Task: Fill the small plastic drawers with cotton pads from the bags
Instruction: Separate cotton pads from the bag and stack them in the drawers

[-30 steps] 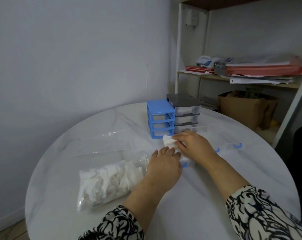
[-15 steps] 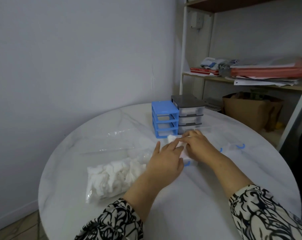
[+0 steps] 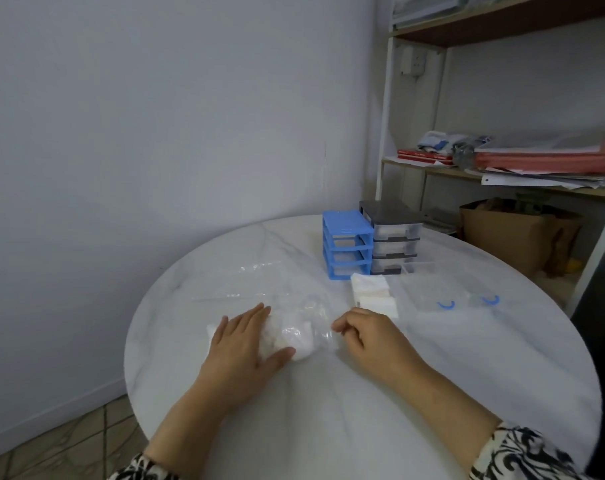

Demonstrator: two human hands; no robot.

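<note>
Two hands work a clear bag of cotton pads [image 3: 290, 336] at nine o'clock: left hand [image 3: 244, 344] flat on it, right hand [image 3: 367, 336] pinching its mouth, likely next drawing pads toward the drawers [image 3: 346, 244] at twelve.

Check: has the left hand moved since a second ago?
Yes. The left hand has pulled back from the blue drawer unit toward the person and now rests flat on the bag of cotton pads.
</note>
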